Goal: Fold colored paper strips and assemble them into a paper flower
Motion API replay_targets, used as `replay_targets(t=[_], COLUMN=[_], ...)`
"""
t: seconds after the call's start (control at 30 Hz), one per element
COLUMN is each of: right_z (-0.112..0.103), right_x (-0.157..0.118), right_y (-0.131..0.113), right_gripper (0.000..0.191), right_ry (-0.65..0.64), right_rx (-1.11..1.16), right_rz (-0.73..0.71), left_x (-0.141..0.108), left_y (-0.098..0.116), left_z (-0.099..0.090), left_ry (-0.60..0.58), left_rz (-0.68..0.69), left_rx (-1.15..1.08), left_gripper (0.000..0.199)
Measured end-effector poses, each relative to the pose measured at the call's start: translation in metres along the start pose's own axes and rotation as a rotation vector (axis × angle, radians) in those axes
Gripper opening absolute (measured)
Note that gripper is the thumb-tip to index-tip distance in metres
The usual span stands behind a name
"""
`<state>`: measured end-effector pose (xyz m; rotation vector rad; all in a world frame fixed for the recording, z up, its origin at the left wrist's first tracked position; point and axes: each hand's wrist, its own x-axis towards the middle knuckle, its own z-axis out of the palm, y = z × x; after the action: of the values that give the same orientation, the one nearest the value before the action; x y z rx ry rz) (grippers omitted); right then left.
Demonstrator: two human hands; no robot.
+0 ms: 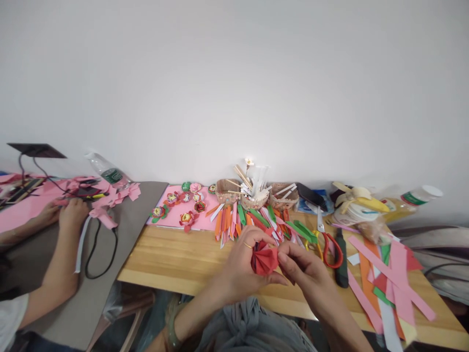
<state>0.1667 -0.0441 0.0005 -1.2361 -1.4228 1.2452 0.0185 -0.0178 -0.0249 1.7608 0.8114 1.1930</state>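
A folded red paper flower (264, 260) is cradled in my left hand (238, 259), its thumb below and fingers curled round the far side. My right hand (300, 266) pinches the flower's right edge between thumb and fingertips. Both hands are raised over the front part of the wooden table. Just beyond them lie many folded paper strips (229, 222) in orange, pink, white and green. Red-handled scissors (332, 250) rest to the right of my right hand, beside a dark green tube-shaped tool (341, 264).
Finished paper flowers (186, 219) lie on a pink sheet (164, 222). Small baskets (227, 190) with white sticks stand by the wall. Loose paper strips (399, 278) cover the right side. At left, a co-worker's hands (71, 212) handle pink paper near a plastic bottle (110, 171).
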Motion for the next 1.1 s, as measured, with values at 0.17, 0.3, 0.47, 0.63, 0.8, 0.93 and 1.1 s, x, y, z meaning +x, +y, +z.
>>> replay_targets(t=[0.17, 0.3, 0.47, 0.63, 0.8, 0.93, 1.1], right_z=[0.001, 0.002, 0.006, 0.014, 0.017, 0.006, -0.005], right_x=[-0.001, -0.004, -0.006, -0.008, -0.009, -0.005, -0.001], right_y=[0.002, 0.006, 0.001, -0.003, 0.006, 0.009, -0.003], right_gripper=[0.040, 0.041, 0.043, 0.042, 0.032, 0.031, 0.024], right_ry=[-0.030, -0.040, -0.010, 0.062, 0.051, 0.212, 0.365], right_rx=[0.044, 0.073, 0.060, -0.043, -0.211, -0.202, -0.216], right_rz=[0.006, 0.037, 0.029, -0.035, -0.100, -0.074, -0.187], left_x=[-0.001, -0.002, -0.003, -0.005, -0.001, 0.006, 0.008], left_y=[0.004, 0.007, 0.009, 0.010, 0.011, 0.012, 0.018], left_z=[0.004, 0.006, 0.008, 0.014, 0.014, 0.009, 0.010], left_ry=[0.071, 0.107, 0.120, 0.197, 0.253, 0.165, 0.102], left_rz=[0.058, 0.081, 0.082, 0.036, -0.154, -0.303, -0.532], left_rx=[-0.052, -0.082, -0.110, -0.190, -0.544, -0.868, -1.084], left_gripper=[0.046, 0.049, 0.051, 0.054, 0.075, 0.081, 0.068])
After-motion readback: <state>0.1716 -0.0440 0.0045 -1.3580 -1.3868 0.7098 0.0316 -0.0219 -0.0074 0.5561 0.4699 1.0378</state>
